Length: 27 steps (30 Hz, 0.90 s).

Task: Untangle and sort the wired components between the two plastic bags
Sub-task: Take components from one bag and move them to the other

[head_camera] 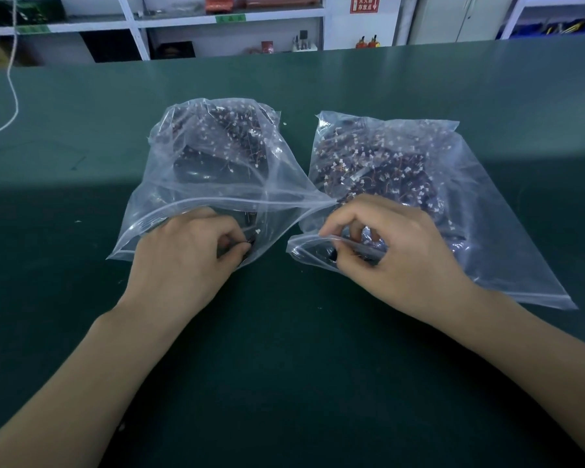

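A workshop with white shelving (139,25) runs along the back, at 12 o'clock. In front lies a wide dark green table (284,332).

Two clear plastic bags sit side by side at the centre, touching where their mouths meet. The left bag (196,184) and the right bag (453,204) each hold a dense tangle of dark wired parts (368,163) with small white connectors.

The left hand (183,261) reaches into the left bag's mouth, fingers (230,241) curled and pinching a dark wired part with a white tip. The right hand (385,251) curls at the right bag's mouth; its fingers pinch the zip edge.

The parts look light, thin and floppy, likely to snag on each other. The film looks slippery and limp. Best hold: a part's connector or body, drawn out slowly.
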### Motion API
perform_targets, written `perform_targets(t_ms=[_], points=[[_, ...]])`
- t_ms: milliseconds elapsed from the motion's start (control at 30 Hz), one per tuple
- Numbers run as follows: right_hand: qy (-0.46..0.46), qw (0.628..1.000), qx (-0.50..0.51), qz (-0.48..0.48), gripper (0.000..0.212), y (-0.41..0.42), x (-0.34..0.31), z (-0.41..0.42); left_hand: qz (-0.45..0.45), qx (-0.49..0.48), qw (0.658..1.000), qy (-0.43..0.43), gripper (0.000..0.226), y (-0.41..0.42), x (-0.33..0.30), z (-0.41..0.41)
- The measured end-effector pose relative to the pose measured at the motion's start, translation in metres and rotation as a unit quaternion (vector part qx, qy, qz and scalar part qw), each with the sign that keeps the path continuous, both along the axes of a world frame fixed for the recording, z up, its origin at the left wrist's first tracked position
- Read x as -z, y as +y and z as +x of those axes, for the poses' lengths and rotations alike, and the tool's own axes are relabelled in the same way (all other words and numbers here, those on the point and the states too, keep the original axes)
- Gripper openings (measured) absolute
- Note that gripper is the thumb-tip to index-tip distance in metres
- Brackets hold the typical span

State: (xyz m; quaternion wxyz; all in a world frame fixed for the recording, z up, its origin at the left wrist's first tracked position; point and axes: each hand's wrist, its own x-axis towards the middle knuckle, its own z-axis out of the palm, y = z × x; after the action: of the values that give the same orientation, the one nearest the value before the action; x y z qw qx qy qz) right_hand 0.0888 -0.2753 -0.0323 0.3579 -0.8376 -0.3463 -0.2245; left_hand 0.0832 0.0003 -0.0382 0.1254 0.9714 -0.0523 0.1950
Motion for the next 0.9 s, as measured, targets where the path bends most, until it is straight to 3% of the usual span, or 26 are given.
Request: perform_targets(t_ms=[267,433,633,767,900], points=[[0.024,0.997,-0.027,-0.072,0.025,0.001,-0.003,-0.005,-0.023,-0.011,0.999,-0.021,0.013,-0.003,-0.001,-0.002],[0.045,0.999,-0.012,-0.017,0.016,0.001,0.004,0.001,-0.084,0.074,0.992,-0.066,0.009,-0.022,-0.001,-0.011],[0.037,0.999,-0.006,0.033,0.018,0.000,0.004,0.005,-0.162,0.220,0.958,-0.093,0.002,-0.044,0.000,-0.023],[0.007,0.998,-0.032,0.056,0.006,0.003,0.003,0.004,-0.196,0.243,0.946,-0.091,0.003,-0.047,0.002,-0.024],[0.019,0.997,-0.043,0.064,0.012,0.003,0.003,0.002,-0.205,0.248,0.943,-0.089,0.005,-0.046,0.003,-0.022]])
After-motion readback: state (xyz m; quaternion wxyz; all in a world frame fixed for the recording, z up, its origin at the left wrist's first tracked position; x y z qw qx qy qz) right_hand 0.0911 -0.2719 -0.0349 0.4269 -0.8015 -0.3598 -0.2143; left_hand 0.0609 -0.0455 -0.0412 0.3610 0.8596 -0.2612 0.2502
